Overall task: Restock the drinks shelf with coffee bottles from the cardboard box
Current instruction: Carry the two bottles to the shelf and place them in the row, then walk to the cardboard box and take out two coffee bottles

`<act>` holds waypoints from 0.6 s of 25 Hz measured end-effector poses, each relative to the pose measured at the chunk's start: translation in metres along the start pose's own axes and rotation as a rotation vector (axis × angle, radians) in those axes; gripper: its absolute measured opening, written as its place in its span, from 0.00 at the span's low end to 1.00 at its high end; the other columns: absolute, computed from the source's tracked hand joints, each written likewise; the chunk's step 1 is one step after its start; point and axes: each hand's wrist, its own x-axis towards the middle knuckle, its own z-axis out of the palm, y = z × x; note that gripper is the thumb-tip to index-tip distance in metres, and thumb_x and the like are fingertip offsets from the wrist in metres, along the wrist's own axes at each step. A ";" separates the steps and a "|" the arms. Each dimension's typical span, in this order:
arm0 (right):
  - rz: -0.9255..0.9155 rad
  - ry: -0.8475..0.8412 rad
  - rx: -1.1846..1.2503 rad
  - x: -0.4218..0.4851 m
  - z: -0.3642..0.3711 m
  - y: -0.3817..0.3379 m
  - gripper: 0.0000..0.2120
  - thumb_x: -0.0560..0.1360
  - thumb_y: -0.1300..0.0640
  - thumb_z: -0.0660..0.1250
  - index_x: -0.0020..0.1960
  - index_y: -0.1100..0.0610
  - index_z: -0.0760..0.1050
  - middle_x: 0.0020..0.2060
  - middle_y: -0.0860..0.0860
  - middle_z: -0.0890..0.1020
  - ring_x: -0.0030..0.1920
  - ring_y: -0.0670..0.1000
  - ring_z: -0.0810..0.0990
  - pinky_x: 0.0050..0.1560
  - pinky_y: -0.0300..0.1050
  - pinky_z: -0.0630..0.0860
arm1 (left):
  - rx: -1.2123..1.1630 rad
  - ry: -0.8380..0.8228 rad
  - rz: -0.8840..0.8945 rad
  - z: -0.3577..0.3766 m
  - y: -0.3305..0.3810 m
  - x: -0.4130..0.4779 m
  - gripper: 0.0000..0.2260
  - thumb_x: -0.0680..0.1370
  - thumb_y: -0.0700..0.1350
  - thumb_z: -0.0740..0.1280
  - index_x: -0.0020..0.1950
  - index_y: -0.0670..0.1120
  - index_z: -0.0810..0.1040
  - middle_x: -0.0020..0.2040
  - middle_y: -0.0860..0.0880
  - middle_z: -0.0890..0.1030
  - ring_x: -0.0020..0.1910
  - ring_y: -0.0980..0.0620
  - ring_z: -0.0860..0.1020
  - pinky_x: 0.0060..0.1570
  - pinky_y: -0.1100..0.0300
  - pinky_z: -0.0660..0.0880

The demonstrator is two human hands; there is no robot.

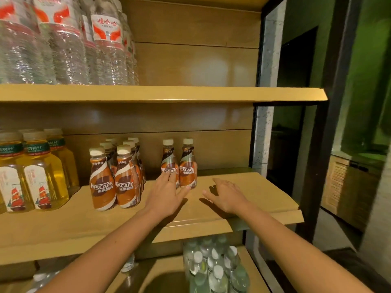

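Coffee bottles (187, 166) paired at frame centre: your left hand (167, 194) touches one with straight fingers, your right hand (226, 196) hovers wide, empty. Next, likely fetch more.

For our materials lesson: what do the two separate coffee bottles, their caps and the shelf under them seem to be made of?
Coffee bottles: probably plastic under a glossy printed sleeve, which catches highlights. Caps: matte cream, likely plastic. Shelf: tan wood-look board, smooth satin finish with soft reflections; solid wood or laminate cannot be told.
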 end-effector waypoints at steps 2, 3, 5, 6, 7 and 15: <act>0.033 0.024 -0.010 -0.032 -0.022 0.009 0.33 0.78 0.39 0.55 0.74 0.59 0.58 0.72 0.58 0.67 0.71 0.58 0.65 0.70 0.53 0.61 | -0.029 -0.030 0.095 -0.011 0.039 -0.018 0.30 0.79 0.59 0.55 0.76 0.45 0.57 0.76 0.46 0.61 0.74 0.48 0.59 0.72 0.52 0.58; 0.060 0.045 -0.017 -0.051 -0.033 0.017 0.33 0.78 0.39 0.56 0.74 0.60 0.59 0.71 0.59 0.68 0.70 0.58 0.67 0.69 0.53 0.63 | -0.043 -0.057 0.145 -0.013 0.061 -0.026 0.30 0.79 0.59 0.55 0.76 0.45 0.56 0.77 0.46 0.58 0.75 0.48 0.57 0.72 0.52 0.56; 0.112 0.083 -0.062 -0.091 -0.052 0.039 0.31 0.78 0.39 0.56 0.71 0.60 0.63 0.67 0.59 0.72 0.66 0.59 0.71 0.66 0.54 0.67 | -0.088 -0.109 0.253 -0.006 0.104 -0.039 0.31 0.79 0.60 0.54 0.77 0.44 0.54 0.77 0.45 0.57 0.76 0.47 0.55 0.73 0.53 0.54; 0.150 0.098 -0.097 -0.116 -0.061 0.053 0.30 0.77 0.39 0.56 0.70 0.59 0.65 0.64 0.58 0.75 0.64 0.59 0.73 0.64 0.55 0.68 | -0.122 -0.148 0.302 0.002 0.127 -0.047 0.32 0.79 0.60 0.55 0.77 0.44 0.54 0.77 0.45 0.57 0.76 0.47 0.56 0.73 0.54 0.54; 0.197 0.112 -0.122 -0.140 -0.069 0.070 0.30 0.77 0.38 0.56 0.69 0.59 0.66 0.63 0.58 0.75 0.63 0.58 0.74 0.64 0.56 0.68 | -0.153 -0.193 0.351 0.011 0.150 -0.055 0.32 0.79 0.60 0.55 0.77 0.43 0.54 0.77 0.45 0.58 0.75 0.46 0.57 0.72 0.54 0.55; 0.858 0.203 -0.177 -0.401 -0.157 0.233 0.31 0.78 0.40 0.57 0.75 0.54 0.56 0.74 0.55 0.64 0.73 0.57 0.62 0.73 0.56 0.58 | -0.376 -0.556 0.796 0.081 0.396 -0.162 0.29 0.79 0.57 0.60 0.76 0.45 0.57 0.76 0.45 0.60 0.75 0.47 0.58 0.72 0.51 0.56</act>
